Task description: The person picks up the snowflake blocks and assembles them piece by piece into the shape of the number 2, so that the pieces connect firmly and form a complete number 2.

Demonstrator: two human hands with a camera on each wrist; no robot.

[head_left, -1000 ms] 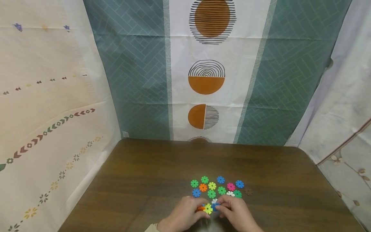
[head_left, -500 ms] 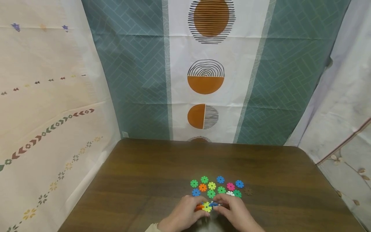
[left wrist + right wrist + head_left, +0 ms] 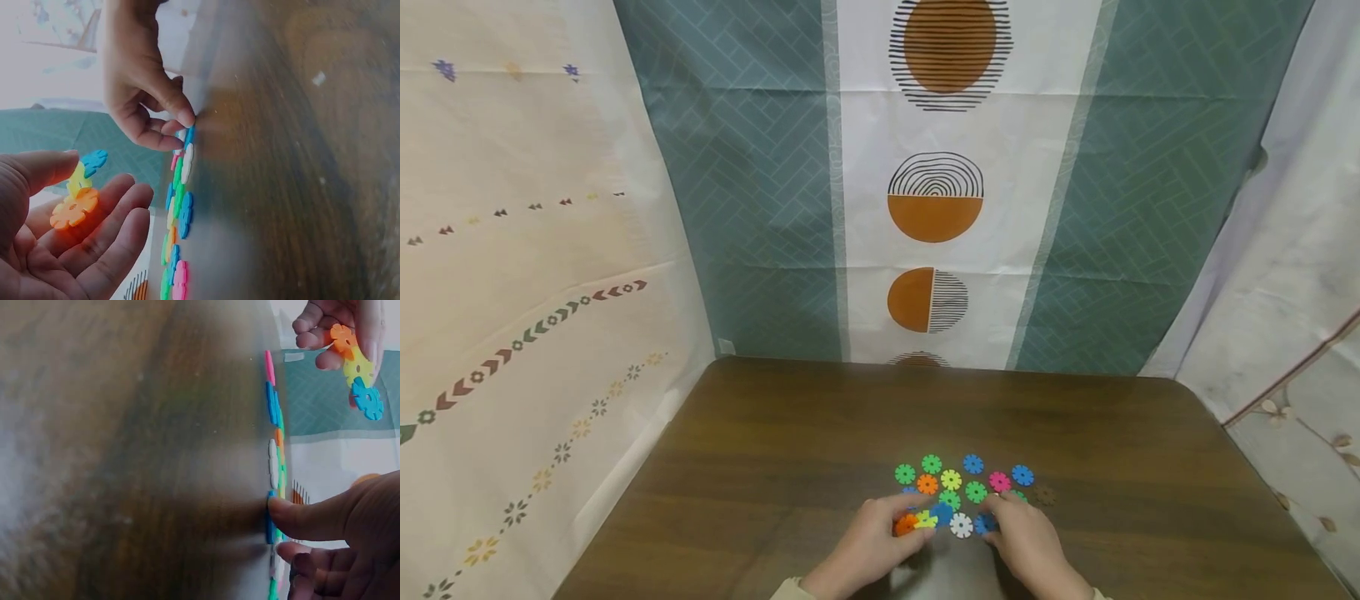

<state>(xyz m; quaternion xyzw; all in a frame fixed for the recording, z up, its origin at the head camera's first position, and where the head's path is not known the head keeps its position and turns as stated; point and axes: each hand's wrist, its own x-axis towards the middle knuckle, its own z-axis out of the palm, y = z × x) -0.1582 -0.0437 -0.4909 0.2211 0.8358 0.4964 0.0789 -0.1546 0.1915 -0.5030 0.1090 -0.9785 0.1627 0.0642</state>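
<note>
Right hand [image 3: 1026,537] off chain [image 3: 926,520], onto blue disc [image 3: 982,524]; brown disc [image 3: 1046,495] head-view only.

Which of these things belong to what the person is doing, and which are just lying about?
In use:
Joined orange, yellow and blue notched plastic discs, in the left hand
Single blue notched plastic disc, touched by the right hand

Apparently lying about:
White notched plastic disc between the hands
Other coloured notched plastic discs

A dark wood-grained table [image 3: 775,467] with rounded far corners carried loose notched plastic discs [image 3: 976,492], grouped midway between its side edges, well off the far edge; a brown disc [image 3: 1046,495] lay nearest the right edge.
</note>
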